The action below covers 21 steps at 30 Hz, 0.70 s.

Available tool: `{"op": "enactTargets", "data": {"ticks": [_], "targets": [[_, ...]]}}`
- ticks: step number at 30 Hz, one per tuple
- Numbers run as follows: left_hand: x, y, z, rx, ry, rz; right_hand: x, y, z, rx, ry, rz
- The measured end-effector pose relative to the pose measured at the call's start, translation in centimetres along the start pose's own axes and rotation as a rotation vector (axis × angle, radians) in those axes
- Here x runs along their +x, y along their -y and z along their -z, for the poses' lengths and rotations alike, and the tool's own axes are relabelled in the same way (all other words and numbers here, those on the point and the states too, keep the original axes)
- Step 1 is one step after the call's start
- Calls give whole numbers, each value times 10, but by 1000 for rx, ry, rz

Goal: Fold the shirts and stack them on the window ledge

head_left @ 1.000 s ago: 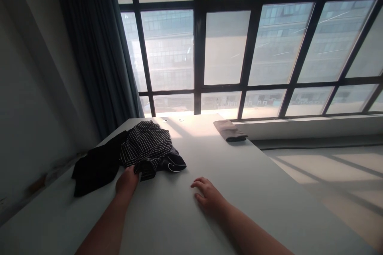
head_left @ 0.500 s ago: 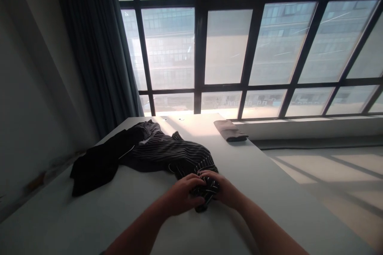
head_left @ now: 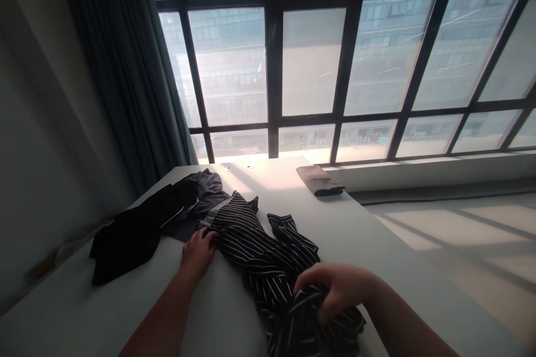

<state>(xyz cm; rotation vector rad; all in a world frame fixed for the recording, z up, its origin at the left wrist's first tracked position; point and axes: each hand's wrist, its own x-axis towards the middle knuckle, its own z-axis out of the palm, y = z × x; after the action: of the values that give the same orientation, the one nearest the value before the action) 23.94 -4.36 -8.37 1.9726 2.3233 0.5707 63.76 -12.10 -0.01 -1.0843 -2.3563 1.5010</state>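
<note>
A black garment with thin white stripes [head_left: 255,240] lies crumpled across the white table [head_left: 226,312], running from the middle toward the near edge. At its far left end, beside a pale grey band, my left hand [head_left: 199,251] has its fingers curled over the edge of the cloth. My right hand [head_left: 339,290] pinches a bunched part of the same garment nearer to me, thumb and fingers closed round the fabric. Some of the bunched cloth runs out of the bottom of the view.
Black clothing [head_left: 129,234] and a dark grey cloth [head_left: 209,187] lie on the left side of the table, touching the striped garment's far end. A folded grey-brown cloth [head_left: 320,180] rests near the far right edge. Behind stand a dark curtain [head_left: 125,67] and large windows.
My hands were together on the bunched striped cloth. Now they are apart, left hand farther left, right hand nearer me, and the garment is more spread out and closer.
</note>
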Motion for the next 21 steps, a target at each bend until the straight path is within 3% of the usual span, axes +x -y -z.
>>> {"op": "enactTargets", "data": {"ticks": [4,7,10,12,14,17,21], "targets": [[-4,-23,-1,-166,37,-142,18,-17,-6,-95,-372,88],[-22,-53,0,-310,77,-323,36,-30,-18,-189,-480,195],[-41,-79,-3,-553,302,-625,47,-38,-28,-204,-531,218],[-42,-84,-5,-658,382,-670,48,-39,-30,-206,-465,213],[-31,-76,-7,-616,268,-506,45,-38,-29,-216,-340,170],[-2,-50,-9,-442,37,-240,37,-29,-24,-298,-90,-14],[24,-23,-17,-221,-16,-143,34,-17,-27,-425,286,-141]]}}
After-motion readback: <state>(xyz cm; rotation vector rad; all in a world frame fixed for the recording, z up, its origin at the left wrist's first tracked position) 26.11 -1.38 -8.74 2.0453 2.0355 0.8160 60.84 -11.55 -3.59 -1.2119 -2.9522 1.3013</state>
